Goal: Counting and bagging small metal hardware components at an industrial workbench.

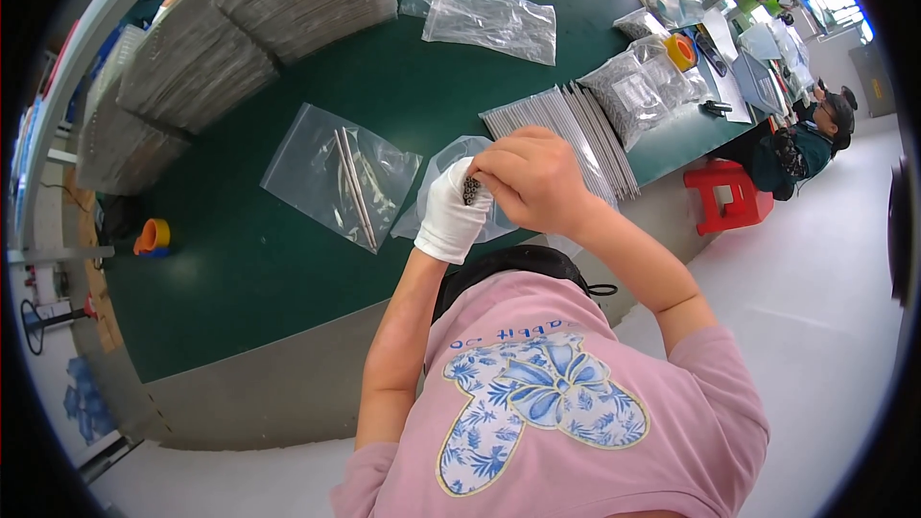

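While gloved left hand (451, 216) clasps a bundle of thin metal rods (471, 190), bare right hand (533, 177) pinches its top, above the green counter (288, 269); near that bundle, one filled bag (341, 176), more empty bags (491, 21).

Green-topped workbench (288, 278), pale grey floor (825, 259), red stool (726, 194) (windows far right).

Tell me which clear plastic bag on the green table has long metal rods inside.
The flat clear bag left of the hands, lying alone mid-table; two thin rods show through it. The bags at the far edge look empty.
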Action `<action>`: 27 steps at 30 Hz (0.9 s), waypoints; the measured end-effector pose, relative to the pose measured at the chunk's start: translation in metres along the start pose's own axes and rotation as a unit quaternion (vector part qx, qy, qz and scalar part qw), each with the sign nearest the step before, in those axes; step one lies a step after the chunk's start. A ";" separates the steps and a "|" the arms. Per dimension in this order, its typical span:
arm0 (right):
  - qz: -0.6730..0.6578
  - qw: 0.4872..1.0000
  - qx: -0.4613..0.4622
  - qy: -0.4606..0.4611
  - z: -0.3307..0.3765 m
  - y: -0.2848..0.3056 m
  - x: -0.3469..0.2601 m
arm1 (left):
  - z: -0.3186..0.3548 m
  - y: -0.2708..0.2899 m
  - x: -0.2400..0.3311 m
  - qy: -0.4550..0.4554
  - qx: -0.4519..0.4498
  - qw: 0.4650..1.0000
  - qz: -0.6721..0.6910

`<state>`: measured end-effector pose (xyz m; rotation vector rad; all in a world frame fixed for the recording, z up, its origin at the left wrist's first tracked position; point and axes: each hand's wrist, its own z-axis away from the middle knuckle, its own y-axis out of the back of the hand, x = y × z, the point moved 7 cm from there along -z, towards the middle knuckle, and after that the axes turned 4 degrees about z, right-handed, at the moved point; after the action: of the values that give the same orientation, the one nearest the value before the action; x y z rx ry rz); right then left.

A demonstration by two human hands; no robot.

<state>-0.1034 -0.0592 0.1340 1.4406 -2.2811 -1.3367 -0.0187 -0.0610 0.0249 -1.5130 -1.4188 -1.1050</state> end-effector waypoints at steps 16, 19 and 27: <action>-0.008 1.000 -0.004 -0.007 0.004 0.004 -0.001 | -0.001 0.001 0.006 -0.012 -0.003 1.000 -0.007; 0.005 1.000 -0.013 0.003 0.002 0.004 -0.003 | 0.000 0.001 0.007 -0.016 -0.005 1.000 -0.018; 0.000 1.000 -0.022 0.004 0.007 0.000 0.000 | 0.002 0.001 0.007 -0.013 -0.002 1.000 -0.014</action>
<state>-0.1072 -0.0544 0.1296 1.4304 -2.2333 -1.3695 -0.0176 -0.0571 0.0311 -1.5203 -1.4603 -1.1088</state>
